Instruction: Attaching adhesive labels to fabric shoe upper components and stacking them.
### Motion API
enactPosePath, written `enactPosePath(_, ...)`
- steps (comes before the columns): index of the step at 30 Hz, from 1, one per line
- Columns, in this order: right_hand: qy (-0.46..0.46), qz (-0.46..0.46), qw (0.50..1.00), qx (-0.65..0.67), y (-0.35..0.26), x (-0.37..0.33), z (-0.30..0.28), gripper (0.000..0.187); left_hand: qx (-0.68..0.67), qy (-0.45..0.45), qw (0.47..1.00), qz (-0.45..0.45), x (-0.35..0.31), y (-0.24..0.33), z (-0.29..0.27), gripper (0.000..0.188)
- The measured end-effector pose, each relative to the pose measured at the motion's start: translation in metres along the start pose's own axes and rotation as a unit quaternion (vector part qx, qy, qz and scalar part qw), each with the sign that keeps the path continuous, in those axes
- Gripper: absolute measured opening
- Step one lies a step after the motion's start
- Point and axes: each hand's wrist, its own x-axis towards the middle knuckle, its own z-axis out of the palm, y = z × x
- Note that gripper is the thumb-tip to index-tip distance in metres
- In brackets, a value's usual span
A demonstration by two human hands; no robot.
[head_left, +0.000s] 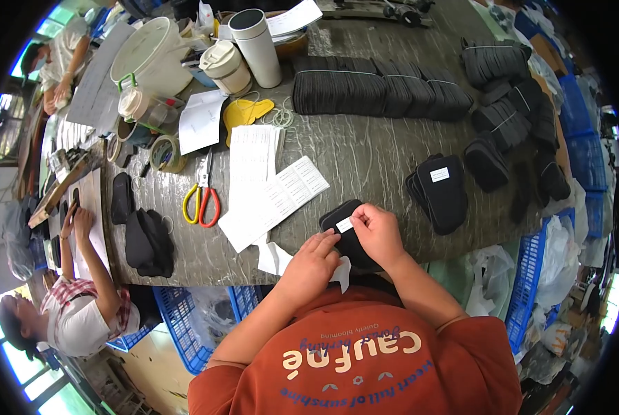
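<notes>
A black, rounded flat pad (351,247) lies at the table's near edge in front of me, with a small white label (344,225) on its upper face. My right hand (378,235) pinches the label's right end between thumb and finger. From the left, my left hand (314,266) grips the pad's side, its fingertips beside the label. White paper strips (273,259) show on both sides of that hand; whether it holds them is hidden. Just beyond lies a sheet of printed labels (292,194). To the right rests a small stack of similar black pads (442,197), the top one labelled.
Banded bundles of black pads (382,90) line the far side. Scissors (202,200), tape rolls (166,153), a white tumbler (256,48) and a lidded cup (225,68) stand left. Blue crates (185,325) sit below the edge. A co-worker (81,304) works at the left.
</notes>
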Motion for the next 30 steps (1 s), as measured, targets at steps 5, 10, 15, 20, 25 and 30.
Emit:
enactPosePath(5, 0.014, 0.003, 1.0, 0.005, 0.005, -0.001, 0.002, 0.007, 0.04, -0.029, 0.999, -0.002, 0.004, 0.001, 0.001, 0.018)
enactPosePath(10, 0.029, 0.097, 0.993, 0.053, 0.008, 0.001, 0.004, 0.021, 0.075, -0.019, 0.997, -0.01, 0.005, 0.003, 0.002, 0.012)
enactPosePath(15, 0.024, 0.089, 0.993, -0.07, -0.007, 0.005, 0.005, 0.028, 0.085, -0.024, 0.996, -0.019, 0.005, 0.004, 0.002, 0.012)
enactPosePath(20, 0.123, -0.077, 0.98, -0.137, 0.011, 0.002, 0.006, 0.022, 0.072, -0.018, 0.997, 0.0, 0.015, 0.005, 0.004, 0.012)
enactPosePath(25, 0.138, -0.16, 0.974, -0.081, 0.021, -0.001, 0.014, 0.016, -0.089, 0.022, 0.995, -0.035, 0.005, -0.001, 0.008, 0.008)
enactPosePath(30, 0.146, -0.093, 0.984, -0.028, 0.017, 0.007, -0.015, 0.014, -0.116, 0.013, 0.991, -0.062, -0.003, -0.008, 0.016, 0.007)
